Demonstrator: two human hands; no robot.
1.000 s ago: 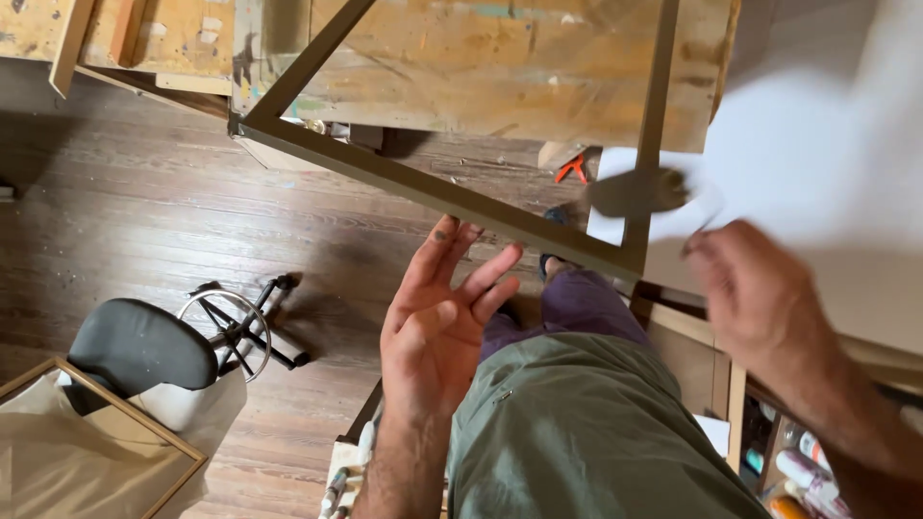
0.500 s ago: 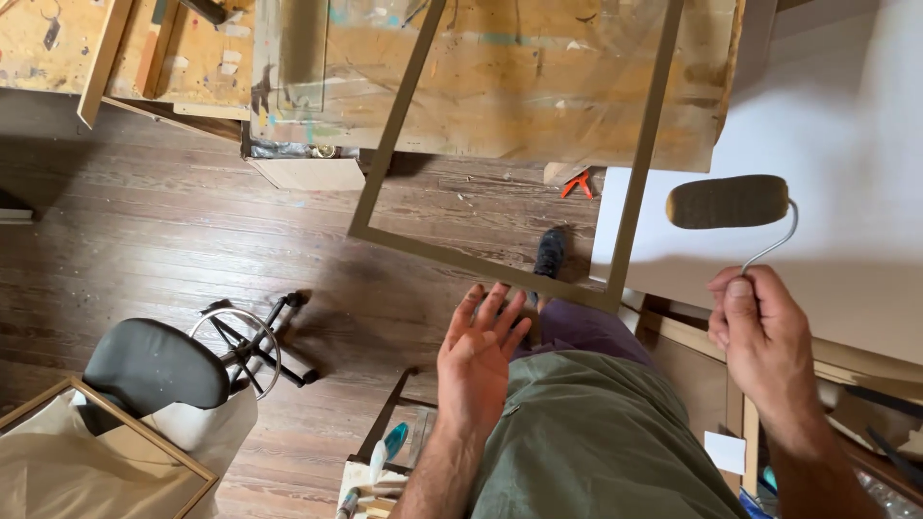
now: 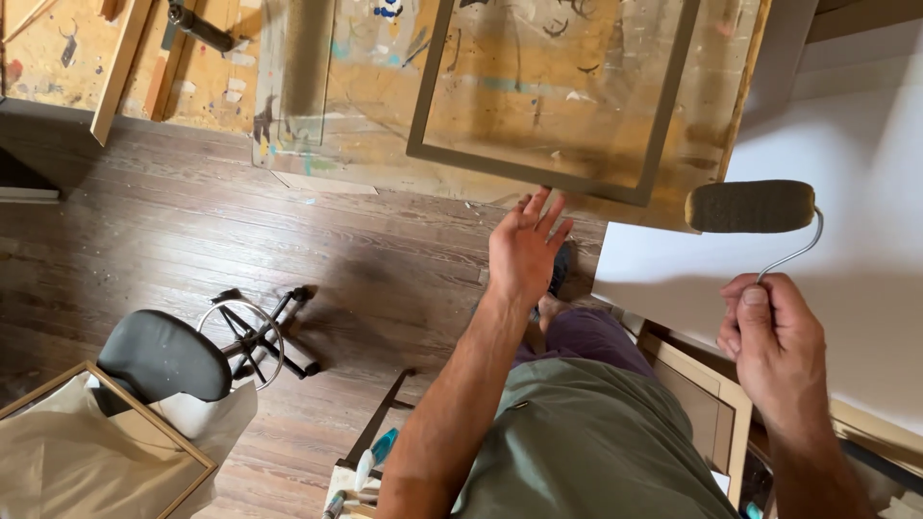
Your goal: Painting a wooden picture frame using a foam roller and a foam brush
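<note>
Our left hand (image 3: 524, 252), fingers spread wide, touches the olive frame (image 3: 553, 178) at the workbench's (image 3: 385, 154) near edge; our right hand (image 3: 774, 341) grips a paint roller (image 3: 750, 207).

Matt olive-brown painted rectangular frame (image 3: 663, 115) lies on a rough, paint-splattered plywood tabletop (image 3: 375, 96); the olive fuzzy nap paint roller (image 3: 750, 207) has a shiny bent metal shank; dark wooden plank floor (image 3: 144, 231) looks worn, speckled

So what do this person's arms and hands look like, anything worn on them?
Both forearms are bare and hairy, with no sleeves, gloves, watch or rings in view. The left hand and right hand are bare too. A green garment covers the torso.
</note>
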